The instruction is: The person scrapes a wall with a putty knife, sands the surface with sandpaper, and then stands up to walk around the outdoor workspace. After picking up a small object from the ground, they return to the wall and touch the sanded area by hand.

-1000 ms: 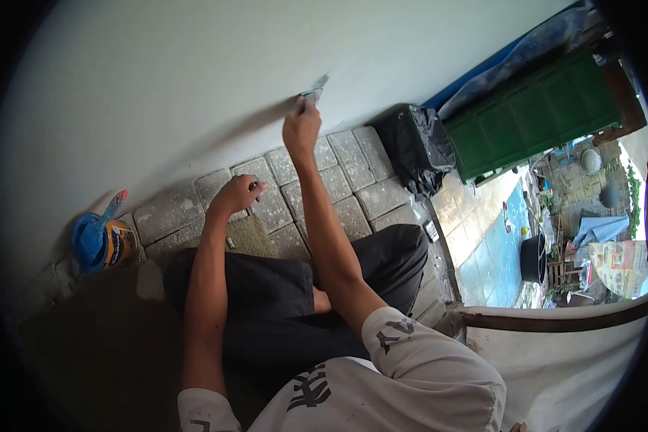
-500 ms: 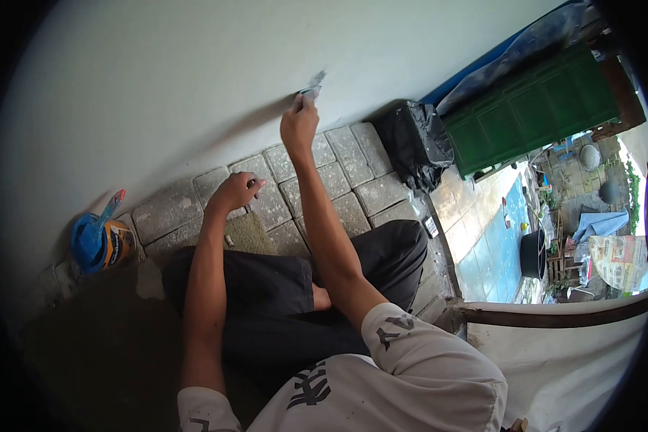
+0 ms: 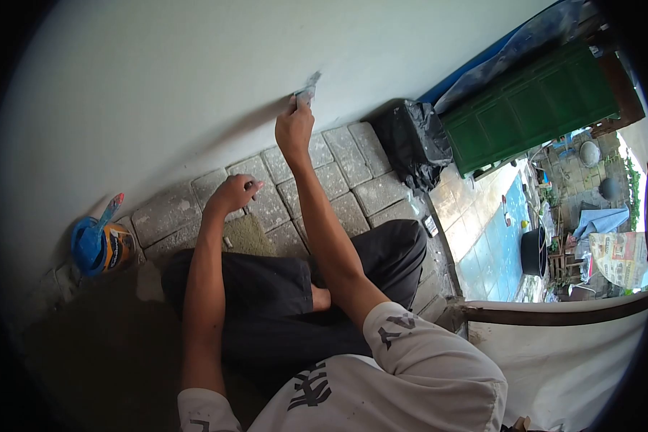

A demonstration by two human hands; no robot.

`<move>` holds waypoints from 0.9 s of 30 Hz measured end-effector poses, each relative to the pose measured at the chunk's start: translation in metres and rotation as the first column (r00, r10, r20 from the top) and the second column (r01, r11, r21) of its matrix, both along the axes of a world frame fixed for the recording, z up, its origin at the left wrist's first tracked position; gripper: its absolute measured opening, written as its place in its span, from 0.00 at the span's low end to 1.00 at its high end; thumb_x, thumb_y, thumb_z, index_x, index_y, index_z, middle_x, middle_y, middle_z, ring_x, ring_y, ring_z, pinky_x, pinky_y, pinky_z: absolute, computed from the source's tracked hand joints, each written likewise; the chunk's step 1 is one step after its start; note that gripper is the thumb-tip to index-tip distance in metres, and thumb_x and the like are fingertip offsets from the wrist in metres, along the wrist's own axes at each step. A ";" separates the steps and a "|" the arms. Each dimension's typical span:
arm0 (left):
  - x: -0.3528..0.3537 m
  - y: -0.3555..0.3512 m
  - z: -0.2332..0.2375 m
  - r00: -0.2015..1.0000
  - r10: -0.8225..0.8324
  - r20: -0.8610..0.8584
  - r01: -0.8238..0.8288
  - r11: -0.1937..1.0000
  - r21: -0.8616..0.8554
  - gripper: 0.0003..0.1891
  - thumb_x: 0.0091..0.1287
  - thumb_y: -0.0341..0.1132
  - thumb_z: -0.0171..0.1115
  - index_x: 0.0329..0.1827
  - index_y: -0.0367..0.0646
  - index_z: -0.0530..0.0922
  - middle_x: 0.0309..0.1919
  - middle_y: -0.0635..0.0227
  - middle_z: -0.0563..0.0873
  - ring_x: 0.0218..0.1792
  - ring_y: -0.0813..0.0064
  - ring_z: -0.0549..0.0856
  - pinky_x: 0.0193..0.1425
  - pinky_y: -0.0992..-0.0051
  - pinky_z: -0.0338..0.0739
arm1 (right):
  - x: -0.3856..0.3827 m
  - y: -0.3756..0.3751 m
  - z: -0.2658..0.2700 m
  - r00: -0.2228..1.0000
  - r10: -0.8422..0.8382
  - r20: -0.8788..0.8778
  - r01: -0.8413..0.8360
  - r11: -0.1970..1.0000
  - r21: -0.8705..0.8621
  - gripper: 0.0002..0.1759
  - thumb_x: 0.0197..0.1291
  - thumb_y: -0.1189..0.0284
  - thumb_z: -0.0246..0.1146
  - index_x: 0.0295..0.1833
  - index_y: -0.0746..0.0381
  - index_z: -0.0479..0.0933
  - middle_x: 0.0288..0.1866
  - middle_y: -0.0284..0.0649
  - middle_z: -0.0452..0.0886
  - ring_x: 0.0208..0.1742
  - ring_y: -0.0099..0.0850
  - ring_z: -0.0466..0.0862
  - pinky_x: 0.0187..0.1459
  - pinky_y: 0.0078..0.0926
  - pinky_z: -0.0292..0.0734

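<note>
My right hand (image 3: 294,129) is closed on a small flat scraper-like tool (image 3: 306,94), which it holds against the white wall (image 3: 194,65). A grey smudge (image 3: 315,78) marks the wall just above the tool. Lower and to the left, my left hand (image 3: 232,194) hangs over the paving blocks (image 3: 270,210) with its fingers curled round a small dark thing too hidden to name.
At the left stands a blue and orange paint bucket (image 3: 112,243) with a paint-stained brush (image 3: 111,209) in it. A black plastic-wrapped object (image 3: 417,140) and a green panel (image 3: 529,108) are at the right, beside tiled floor (image 3: 475,237).
My right hand and the tool have shifted slightly left along the wall. My left hand has barely moved.
</note>
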State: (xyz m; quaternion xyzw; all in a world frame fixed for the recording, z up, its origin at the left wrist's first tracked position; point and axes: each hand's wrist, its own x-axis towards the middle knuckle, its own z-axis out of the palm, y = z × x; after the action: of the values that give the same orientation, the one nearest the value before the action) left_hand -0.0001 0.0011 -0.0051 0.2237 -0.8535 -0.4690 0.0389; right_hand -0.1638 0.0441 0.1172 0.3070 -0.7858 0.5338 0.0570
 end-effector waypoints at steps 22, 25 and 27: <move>-0.001 0.000 0.004 1.000 -0.018 0.022 0.018 1.000 0.007 0.22 0.75 0.50 0.58 0.44 0.37 0.86 0.30 0.59 0.89 0.31 0.66 0.86 0.42 0.65 0.78 | -0.010 -0.009 -0.003 1.000 0.014 -0.015 -0.014 1.000 -0.002 0.16 0.76 0.71 0.48 0.45 0.75 0.75 0.52 0.77 0.75 0.55 0.72 0.74 0.57 0.60 0.68; 0.001 -0.002 0.004 0.998 0.049 0.028 -0.048 0.999 -0.011 0.21 0.75 0.49 0.58 0.45 0.36 0.86 0.31 0.58 0.90 0.31 0.66 0.86 0.42 0.65 0.79 | -0.021 -0.015 -0.014 0.963 -0.093 -0.253 0.077 0.994 -0.074 0.17 0.76 0.70 0.50 0.37 0.72 0.75 0.32 0.67 0.80 0.37 0.67 0.79 0.37 0.58 0.70; 0.001 0.000 0.002 0.999 0.024 0.032 -0.024 0.999 0.023 0.21 0.75 0.49 0.58 0.44 0.36 0.85 0.31 0.58 0.89 0.31 0.66 0.86 0.41 0.64 0.79 | -0.019 -0.013 -0.005 0.969 -0.072 -0.237 0.055 0.995 -0.078 0.18 0.76 0.70 0.50 0.37 0.72 0.76 0.32 0.67 0.80 0.37 0.67 0.80 0.38 0.59 0.71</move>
State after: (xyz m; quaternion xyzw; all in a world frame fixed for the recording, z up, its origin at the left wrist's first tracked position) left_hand 0.0004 0.0013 -0.0034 0.2418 -0.8457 -0.4749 0.0285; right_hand -0.1828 0.0316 0.1121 0.3415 -0.7632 0.5183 0.1796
